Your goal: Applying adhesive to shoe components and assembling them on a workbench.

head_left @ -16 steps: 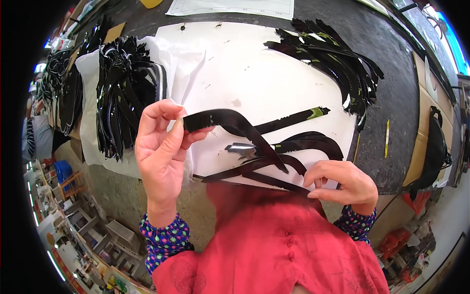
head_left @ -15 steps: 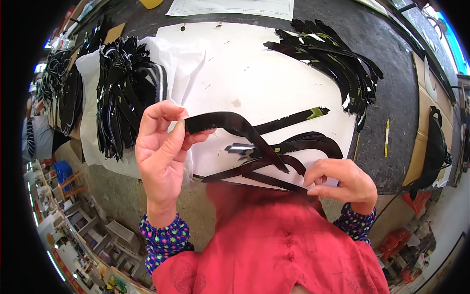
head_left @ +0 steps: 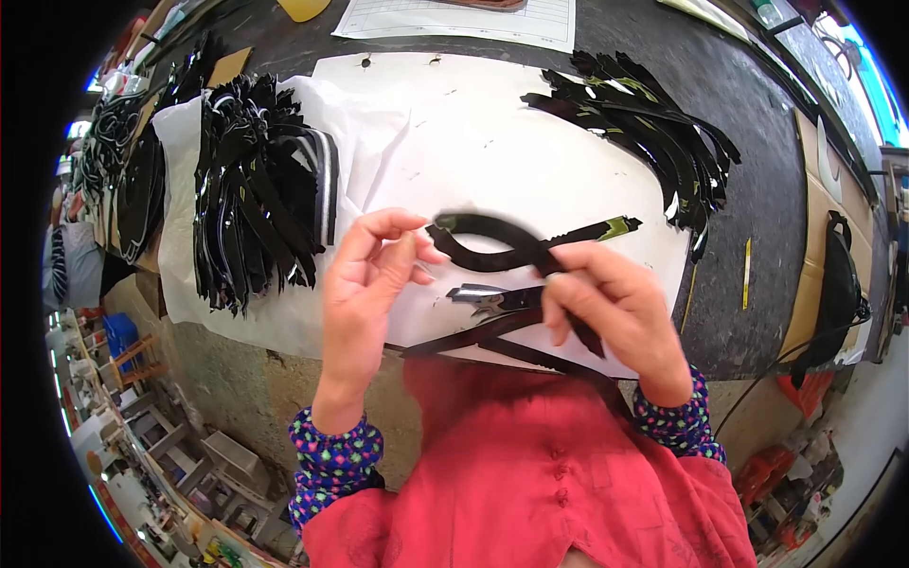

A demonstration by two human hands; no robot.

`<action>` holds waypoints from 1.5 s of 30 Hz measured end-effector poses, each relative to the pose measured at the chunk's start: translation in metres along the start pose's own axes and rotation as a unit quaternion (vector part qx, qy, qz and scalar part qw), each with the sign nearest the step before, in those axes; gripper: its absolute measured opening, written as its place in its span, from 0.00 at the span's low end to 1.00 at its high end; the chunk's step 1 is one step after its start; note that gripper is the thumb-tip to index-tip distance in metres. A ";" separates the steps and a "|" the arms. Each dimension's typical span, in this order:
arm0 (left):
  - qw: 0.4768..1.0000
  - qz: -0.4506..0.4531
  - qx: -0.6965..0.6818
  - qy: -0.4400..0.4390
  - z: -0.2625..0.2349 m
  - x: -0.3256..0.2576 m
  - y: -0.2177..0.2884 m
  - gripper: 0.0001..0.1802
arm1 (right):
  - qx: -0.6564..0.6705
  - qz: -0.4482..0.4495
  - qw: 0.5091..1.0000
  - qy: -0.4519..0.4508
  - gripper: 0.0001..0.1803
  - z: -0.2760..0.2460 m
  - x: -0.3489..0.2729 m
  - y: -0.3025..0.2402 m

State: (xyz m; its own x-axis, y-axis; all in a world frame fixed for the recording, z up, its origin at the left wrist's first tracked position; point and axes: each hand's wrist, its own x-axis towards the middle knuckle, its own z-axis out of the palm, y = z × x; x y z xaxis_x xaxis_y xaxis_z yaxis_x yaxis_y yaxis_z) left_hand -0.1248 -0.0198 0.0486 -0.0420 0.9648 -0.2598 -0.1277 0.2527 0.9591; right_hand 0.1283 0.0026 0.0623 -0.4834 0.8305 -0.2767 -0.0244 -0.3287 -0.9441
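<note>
My right hand [head_left: 620, 308] is closed on a curved black strip [head_left: 492, 260], blurred by motion, which loops leftward above the table. Its tail hangs below my fingers. At the loop's left end, my left hand [head_left: 365, 275] has thumb and fingers drawn together in a pinch. The loop's end lies right at those fingertips; whether they grip it or something thin is not clear. Beneath, a black strip with a shiny end [head_left: 483, 296] and other black strips [head_left: 454, 338] lie crossed on the white board [head_left: 454, 142]. Another strip with a yellow-green patch [head_left: 615, 227] emerges behind my right hand.
A thick bundle of black strips [head_left: 251, 199] rests on white paper [head_left: 180, 237] at left. More strips [head_left: 653, 142] are heaped at the board's far right. Beyond are a printed sheet [head_left: 454, 24], a thin yellow piece [head_left: 747, 273] and a black item [head_left: 835, 293] on cardboard.
Both hands have come closer together, the left moving right and the right moving up and left. The right hand now grips the black strip, which has bent into a loop.
</note>
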 end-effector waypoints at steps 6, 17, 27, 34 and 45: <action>0.892 0.213 0.398 0.022 0.004 0.011 -0.029 0.16 | 0.081 -0.047 0.984 0.152 0.10 -0.021 -0.012 -0.016; 0.872 0.225 0.435 -0.003 0.002 0.018 -0.033 0.16 | -0.083 -0.132 0.968 0.196 0.10 -0.030 0.021 -0.042; 0.885 0.257 0.387 0.012 0.002 0.015 -0.044 0.15 | -0.517 -0.302 0.791 0.126 0.10 -0.015 0.072 -0.035; 0.884 0.266 0.385 0.008 -0.001 0.017 -0.048 0.14 | -0.561 -0.318 0.759 0.088 0.13 -0.019 0.074 -0.030; 0.874 0.313 0.368 0.057 0.000 0.019 -0.057 0.15 | -0.502 -0.176 0.845 -0.044 0.10 -0.025 0.090 -0.047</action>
State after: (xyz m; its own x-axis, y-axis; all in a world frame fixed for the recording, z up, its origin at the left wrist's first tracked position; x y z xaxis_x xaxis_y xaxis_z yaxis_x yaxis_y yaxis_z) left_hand -0.1180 -0.0160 -0.0113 0.0208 0.9279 0.3722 0.6250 -0.3026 0.7196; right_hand 0.1083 0.1040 0.0769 -0.6652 0.7462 0.0264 0.5537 0.5168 -0.6529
